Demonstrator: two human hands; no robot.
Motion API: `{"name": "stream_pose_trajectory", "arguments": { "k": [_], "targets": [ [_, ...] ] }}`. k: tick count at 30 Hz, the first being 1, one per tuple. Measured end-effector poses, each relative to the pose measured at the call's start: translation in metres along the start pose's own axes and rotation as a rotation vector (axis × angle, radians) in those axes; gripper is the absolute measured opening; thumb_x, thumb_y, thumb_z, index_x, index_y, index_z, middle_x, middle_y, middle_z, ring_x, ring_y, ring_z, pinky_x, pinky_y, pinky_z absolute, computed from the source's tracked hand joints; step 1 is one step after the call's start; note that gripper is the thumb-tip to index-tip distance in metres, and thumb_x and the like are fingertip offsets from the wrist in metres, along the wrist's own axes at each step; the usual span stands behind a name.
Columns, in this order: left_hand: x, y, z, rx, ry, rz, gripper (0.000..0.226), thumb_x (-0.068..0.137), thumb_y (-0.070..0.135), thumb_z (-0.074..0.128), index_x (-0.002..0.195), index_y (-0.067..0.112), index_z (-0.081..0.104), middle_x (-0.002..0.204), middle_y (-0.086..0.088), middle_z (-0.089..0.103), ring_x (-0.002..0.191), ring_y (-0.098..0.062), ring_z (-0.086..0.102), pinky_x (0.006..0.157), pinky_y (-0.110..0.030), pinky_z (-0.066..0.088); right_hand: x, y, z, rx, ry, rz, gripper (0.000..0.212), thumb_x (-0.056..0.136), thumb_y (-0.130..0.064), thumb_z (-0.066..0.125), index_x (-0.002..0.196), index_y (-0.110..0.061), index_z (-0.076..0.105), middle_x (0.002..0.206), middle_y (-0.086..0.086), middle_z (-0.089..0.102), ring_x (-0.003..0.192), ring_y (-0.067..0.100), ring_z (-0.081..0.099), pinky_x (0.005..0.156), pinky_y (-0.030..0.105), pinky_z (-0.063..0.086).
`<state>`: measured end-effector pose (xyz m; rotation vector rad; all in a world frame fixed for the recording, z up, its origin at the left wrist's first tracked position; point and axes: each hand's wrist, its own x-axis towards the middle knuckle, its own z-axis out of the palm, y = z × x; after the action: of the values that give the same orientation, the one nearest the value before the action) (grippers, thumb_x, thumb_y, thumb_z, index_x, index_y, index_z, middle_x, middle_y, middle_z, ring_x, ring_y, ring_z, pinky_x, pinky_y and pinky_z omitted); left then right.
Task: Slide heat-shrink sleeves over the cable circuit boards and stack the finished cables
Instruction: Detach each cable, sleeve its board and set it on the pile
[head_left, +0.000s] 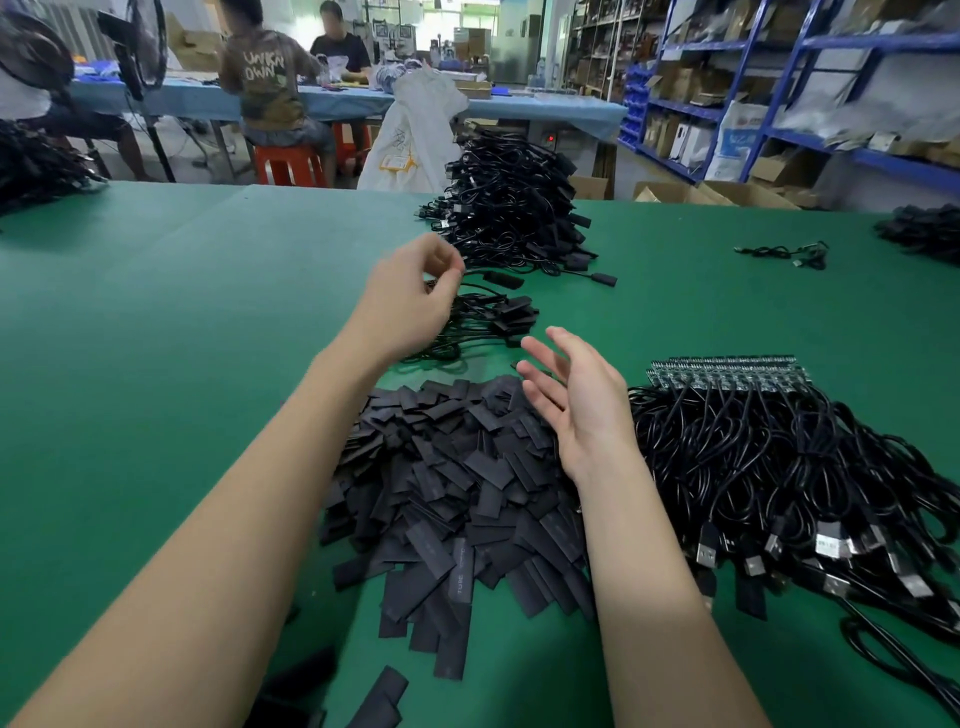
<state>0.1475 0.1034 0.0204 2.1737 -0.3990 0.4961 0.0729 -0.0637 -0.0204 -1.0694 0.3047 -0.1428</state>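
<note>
A heap of flat black heat-shrink sleeves (457, 499) lies on the green table in front of me. To its right sits a bundle of black cables (779, 467) with bare circuit boards (727, 371) lined up at its far end and USB plugs at the near end. A small stack of sleeved cables (493, 322) lies beyond the sleeves. My left hand (410, 296) hovers over that stack, fingers loosely curled and holding nothing. My right hand (576, 400) is held above the sleeve heap with straight fingers, empty.
A tall pile of finished cables (509, 208) stands at the table's far middle. One loose cable (789, 254) and another dark pile (924, 231) lie far right; more cables (36, 166) far left. Two people sit at a blue table behind. Blue shelving lines the right wall.
</note>
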Motion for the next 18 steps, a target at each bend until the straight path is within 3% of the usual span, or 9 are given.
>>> {"name": "stream_pose_trajectory", "arguments": {
  "k": [2,4,7,11,14,16,18],
  "targets": [
    [0.026,-0.001,0.005,0.122,-0.022,0.084,0.010,0.101,0.017,0.054,0.103,0.016,0.064,0.095,0.004,0.065,0.072,0.004,0.051,0.063,-0.004,0.036,0.001,0.001,0.000,-0.006,-0.001,0.003,0.017,0.101,-0.025,0.062,0.115,-0.017,0.065,0.093,-0.003,0.080,0.075,0.011,0.073,0.063,0.022,0.058],
    [0.050,0.000,0.014,0.210,-0.051,0.163,0.010,0.099,0.014,0.054,0.102,0.015,0.063,0.098,0.001,0.065,0.074,-0.005,0.054,0.069,-0.012,0.042,0.002,0.002,0.000,-0.012,0.000,0.005,0.017,0.100,-0.026,0.063,0.115,-0.017,0.066,0.093,-0.003,0.080,0.076,0.010,0.072,0.064,0.021,0.059],
    [0.071,-0.001,0.032,0.306,-0.113,0.255,0.013,0.095,0.011,0.055,0.102,0.013,0.065,0.102,-0.005,0.068,0.093,-0.025,0.060,0.086,-0.040,0.049,0.004,0.003,0.000,-0.022,-0.002,0.002,0.017,0.100,-0.026,0.064,0.114,-0.017,0.067,0.093,-0.003,0.080,0.075,0.010,0.072,0.063,0.021,0.058],
    [0.064,-0.021,0.058,0.583,-0.207,0.184,0.025,0.094,0.020,0.061,0.119,0.021,0.066,0.126,-0.005,0.060,0.123,-0.029,0.049,0.100,-0.044,0.039,0.005,0.005,0.001,-0.030,-0.003,0.003,0.014,0.099,-0.024,0.063,0.111,-0.018,0.068,0.092,-0.003,0.080,0.071,0.009,0.071,0.063,0.020,0.058],
    [0.041,-0.035,0.072,0.662,-0.194,0.066,0.032,0.090,0.024,0.064,0.121,0.018,0.057,0.123,-0.010,0.055,0.117,-0.032,0.053,0.087,-0.042,0.043,0.004,0.004,0.001,-0.029,-0.004,0.005,0.014,0.100,-0.023,0.063,0.112,-0.018,0.068,0.091,-0.002,0.080,0.069,0.008,0.070,0.063,0.020,0.057],
    [0.029,-0.040,0.075,0.692,-0.187,0.050,0.028,0.089,0.024,0.063,0.115,0.016,0.056,0.113,-0.009,0.060,0.106,-0.033,0.059,0.074,-0.039,0.042,0.004,0.005,0.002,-0.031,-0.006,0.008,0.015,0.099,-0.022,0.063,0.112,-0.017,0.069,0.091,-0.002,0.080,0.068,0.008,0.069,0.063,0.020,0.057],
    [0.023,-0.043,0.074,0.752,-0.172,0.066,0.023,0.090,0.020,0.062,0.112,0.015,0.057,0.108,-0.007,0.062,0.103,-0.033,0.061,0.071,-0.039,0.041,0.003,0.005,0.002,-0.031,-0.005,0.011,0.015,0.099,-0.022,0.063,0.112,-0.017,0.069,0.091,-0.001,0.080,0.067,0.008,0.069,0.063,0.020,0.057]
  ]
}}
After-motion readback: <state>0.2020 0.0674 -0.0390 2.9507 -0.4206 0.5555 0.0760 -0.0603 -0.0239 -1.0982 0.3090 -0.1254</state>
